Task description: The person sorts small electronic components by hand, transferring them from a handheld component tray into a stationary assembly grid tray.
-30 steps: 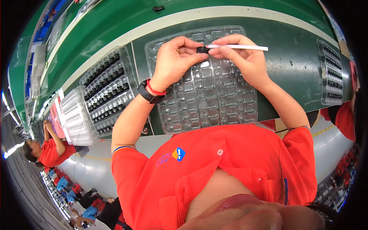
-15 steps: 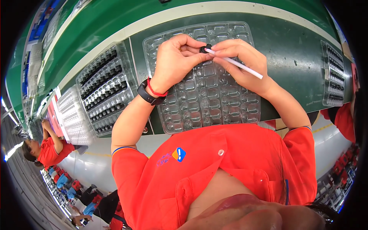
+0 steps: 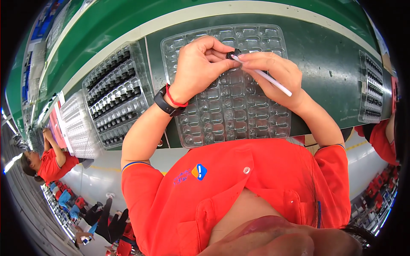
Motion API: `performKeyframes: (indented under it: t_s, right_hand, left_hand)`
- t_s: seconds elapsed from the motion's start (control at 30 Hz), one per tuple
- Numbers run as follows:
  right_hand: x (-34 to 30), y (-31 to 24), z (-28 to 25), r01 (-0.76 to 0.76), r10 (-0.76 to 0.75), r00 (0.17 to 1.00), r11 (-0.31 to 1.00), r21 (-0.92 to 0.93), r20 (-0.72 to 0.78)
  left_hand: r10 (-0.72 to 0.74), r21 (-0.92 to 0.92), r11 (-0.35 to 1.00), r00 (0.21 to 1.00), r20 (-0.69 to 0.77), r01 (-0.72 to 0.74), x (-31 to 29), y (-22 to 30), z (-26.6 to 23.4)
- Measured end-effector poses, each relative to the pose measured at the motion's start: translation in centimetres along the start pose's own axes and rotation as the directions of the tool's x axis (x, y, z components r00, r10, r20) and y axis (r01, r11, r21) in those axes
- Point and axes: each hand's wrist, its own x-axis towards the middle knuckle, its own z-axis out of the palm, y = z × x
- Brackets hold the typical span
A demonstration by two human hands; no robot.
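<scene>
A small black part (image 3: pixel 232 54), too small to name more closely, is pinched between the thumb and fingers of my left hand (image 3: pixel 200 64). My right hand (image 3: pixel 273 72) is closed round a thin white stick (image 3: pixel 273 82), held like a pen. The stick's upper left end touches the black part or lies right against it; the fingertips partly hide the contact. Both hands are above a clear plastic tray (image 3: pixel 226 123) with rows of moulded pockets. The pockets I can see hold no black parts, and my hands cover some of them.
On the left lies a clear tray with rows of black parts (image 3: pixel 114 89), beside stacked clear trays (image 3: pixel 79 123). Another filled tray (image 3: pixel 370 87) lies at the right end of the green table (image 3: pixel 324 64). A co-worker in red (image 3: pixel 53 162) is at the far left.
Both hands have shifted slightly to the right, keeping hold of the black part and the stick. The stick's free end points a little more downward. The co-worker at the left has moved slightly.
</scene>
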Motion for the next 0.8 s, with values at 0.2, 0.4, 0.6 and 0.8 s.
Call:
performKeyframes:
  t_s: [0.2,0.4,0.6,0.8]
  right_hand:
    - [-0.02,0.03,0.02,0.009,-0.009,1.0,1.0,-0.008,-0.001]
    - [-0.07,0.05,0.0,-0.03,0.03,1.0,0.999,0.014,-0.003]
    - [0.0,0.05,0.08,-0.09,0.091,0.996,0.993,0.071,-0.013]
    - [0.03,0.06,0.16,-0.098,0.099,0.995,0.992,0.076,-0.011]
  left_hand:
    - [0.04,-0.058,0.997,0.998,-0.057,-0.043,-0.01,-0.13,0.27]
    - [0.106,-0.029,0.994,0.992,-0.069,-0.109,0.0,-0.43,0.35]
    - [0.166,0.017,0.986,0.984,-0.069,-0.166,0.06,-0.57,0.39]
    - [0.178,0.023,0.984,0.981,-0.072,-0.176,0.06,-0.6,0.48]
